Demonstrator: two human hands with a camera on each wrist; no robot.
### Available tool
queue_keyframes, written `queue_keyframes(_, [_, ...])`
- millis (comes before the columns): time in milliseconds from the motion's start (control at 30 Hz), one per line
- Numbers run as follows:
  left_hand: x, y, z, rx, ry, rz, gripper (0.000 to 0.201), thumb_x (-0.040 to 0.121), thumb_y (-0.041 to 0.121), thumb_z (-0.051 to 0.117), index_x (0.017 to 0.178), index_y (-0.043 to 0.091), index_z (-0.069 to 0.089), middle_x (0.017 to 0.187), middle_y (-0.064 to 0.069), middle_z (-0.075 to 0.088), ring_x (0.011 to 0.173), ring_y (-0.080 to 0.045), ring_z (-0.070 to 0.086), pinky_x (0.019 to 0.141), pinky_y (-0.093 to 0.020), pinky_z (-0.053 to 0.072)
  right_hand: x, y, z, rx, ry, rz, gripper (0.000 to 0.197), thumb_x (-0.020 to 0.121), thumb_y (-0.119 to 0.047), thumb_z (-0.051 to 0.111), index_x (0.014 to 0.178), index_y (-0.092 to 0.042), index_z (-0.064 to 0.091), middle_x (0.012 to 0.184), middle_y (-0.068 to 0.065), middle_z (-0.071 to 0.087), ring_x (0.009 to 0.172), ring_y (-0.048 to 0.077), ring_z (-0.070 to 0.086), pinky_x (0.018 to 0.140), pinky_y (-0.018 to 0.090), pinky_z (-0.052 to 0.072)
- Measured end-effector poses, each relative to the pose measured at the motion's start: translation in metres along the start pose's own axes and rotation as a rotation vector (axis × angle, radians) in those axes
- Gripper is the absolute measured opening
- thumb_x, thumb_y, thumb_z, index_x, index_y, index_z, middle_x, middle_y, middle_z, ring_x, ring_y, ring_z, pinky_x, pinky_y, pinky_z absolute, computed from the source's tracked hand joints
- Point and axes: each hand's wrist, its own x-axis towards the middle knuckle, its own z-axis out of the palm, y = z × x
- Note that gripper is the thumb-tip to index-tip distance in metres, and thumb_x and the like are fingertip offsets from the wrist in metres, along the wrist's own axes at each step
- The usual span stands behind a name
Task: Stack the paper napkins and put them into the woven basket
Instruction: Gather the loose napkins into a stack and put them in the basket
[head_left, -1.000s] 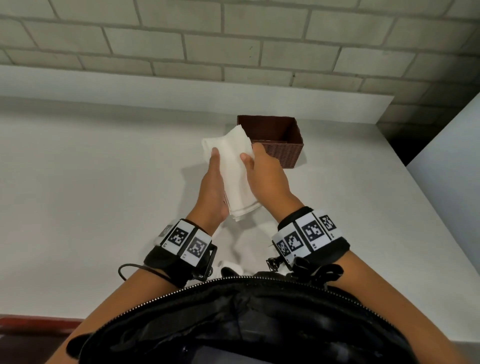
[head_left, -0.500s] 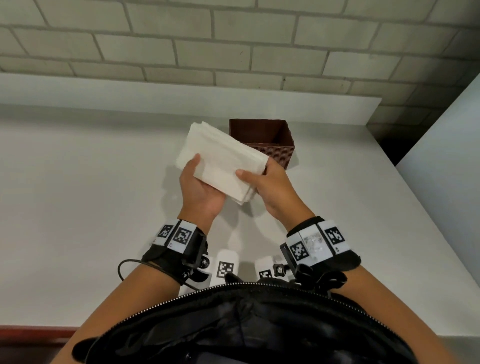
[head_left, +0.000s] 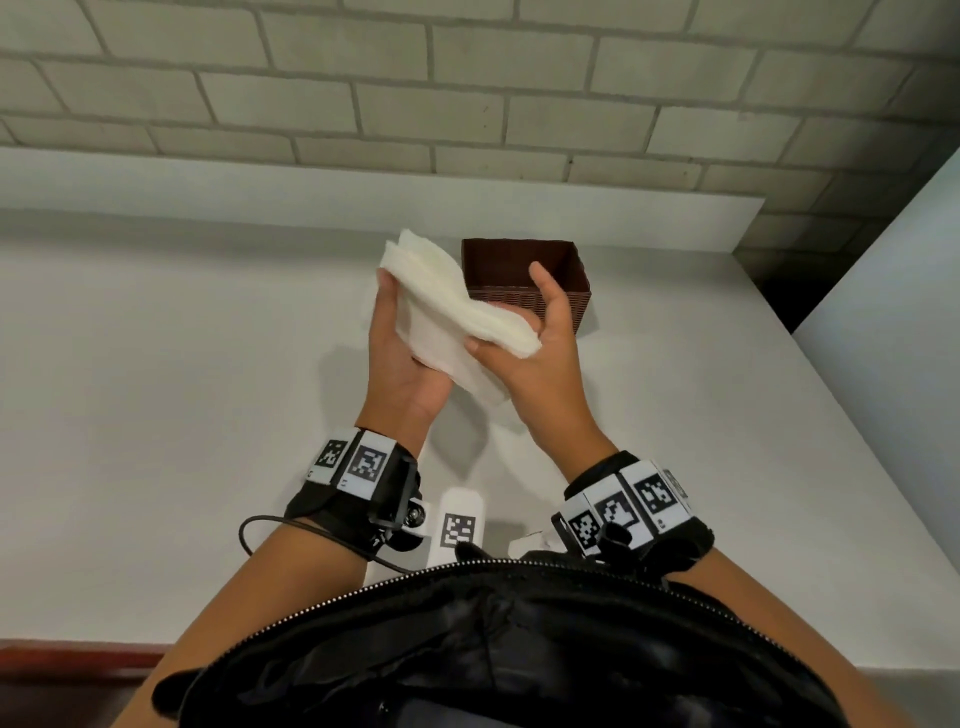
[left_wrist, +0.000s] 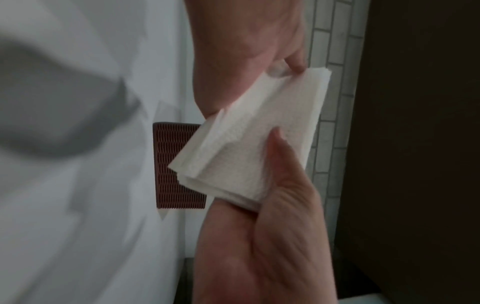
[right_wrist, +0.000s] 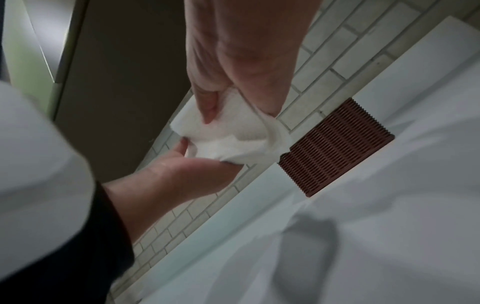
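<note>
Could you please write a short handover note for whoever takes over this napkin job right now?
Left hand: grips the far end of the napkin stack, held above the white table.
Right hand: grip on the near end, thumb on top.
Woven basket: on the table just behind the hands; what shows of its inside holds no napkins.
Done: napkins gathered into one stack, its edges fanned.
Left: square the edges if needed, lower the stack into the basket, let go.
</note>
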Motion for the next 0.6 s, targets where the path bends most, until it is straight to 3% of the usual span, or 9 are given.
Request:
queue_keyframes(67, [-0.003,-0.001,-0.004,0.025,-0.002,-0.022,0.055,0.089,0.058,0.042,0.117,0.015,0.060,0.103,-0.008,0.070,0.102,-0.024,0.066,0.089,-0.042,0.053,0.000,-0.003,-0.001,0.029,0.046,0.001,0.084,0.074,0.000,0.074,0.141,-0.022,0.029,0.095,-0.007,0.066,0.092,0.004,0.064,0.095,0.028,0.051])
queue_keyframes(167, [-0.008,-0.005,-0.012,0.096,-0.025,-0.093,0.070,0.084,0.059,0.047,0.134,0.010,0.049,0.123,-0.015,0.062,0.122,-0.031,0.056,0.100,-0.048,0.046,0.001,-0.007,-0.003,0.074,0.075,0.002,0.082,0.074,-0.004,0.076,0.140,-0.023,0.031,0.096,-0.008,0.065,0.094,0.005,0.063,0.093,0.028,0.052])
queue_keyframes(267, [-0.010,-0.012,-0.009,0.108,-0.059,-0.162,0.060,0.089,0.054,0.048,0.130,0.010,0.053,0.118,-0.017,0.064,0.119,-0.033,0.057,0.099,-0.050,0.047,0.000,-0.002,0.000,0.135,0.079,0.051,0.083,0.074,-0.008,0.077,0.141,-0.026,0.030,0.108,-0.002,0.062,0.106,0.013,0.062,0.095,0.032,0.052])
queue_keyframes(333, [-0.010,-0.014,-0.004,0.066,-0.047,-0.154,0.055,0.091,0.050,0.048,0.126,0.009,0.055,0.114,-0.017,0.067,0.116,-0.033,0.060,0.098,-0.049,0.048,-0.002,0.003,0.002,0.160,0.080,0.102,0.078,0.073,-0.007,0.077,0.137,-0.024,0.037,0.120,0.001,0.058,0.115,0.018,0.059,0.096,0.037,0.052])
queue_keyframes(400, [-0.010,-0.016,-0.002,0.069,-0.032,-0.130,0.049,0.092,0.043,0.050,0.126,0.009,0.056,0.113,-0.014,0.068,0.114,-0.031,0.061,0.096,-0.046,0.050,-0.002,0.005,-0.001,0.139,0.093,0.129,0.060,0.074,-0.004,0.076,0.126,-0.017,0.051,0.119,0.005,0.063,0.112,0.021,0.061,0.096,0.042,0.053])
queue_keyframes(467, [-0.009,-0.014,-0.006,0.067,-0.007,-0.095,0.047,0.091,0.038,0.054,0.129,0.010,0.054,0.116,-0.013,0.065,0.117,-0.031,0.059,0.095,-0.046,0.050,-0.002,0.004,-0.008,0.140,0.111,0.145,0.043,0.075,-0.004,0.075,0.113,-0.015,0.060,0.109,0.005,0.067,0.105,0.021,0.064,0.092,0.041,0.055])
queue_keyframes(600, [-0.004,-0.003,-0.009,-0.017,0.014,-0.006,0.037,0.092,0.040,0.052,0.114,0.013,0.061,0.105,-0.012,0.069,0.111,-0.032,0.061,0.096,-0.050,0.049,0.000,0.001,-0.016,0.181,0.051,0.122,0.043,0.075,-0.002,0.074,0.111,-0.020,0.059,0.113,0.004,0.064,0.105,0.019,0.062,0.090,0.036,0.055])
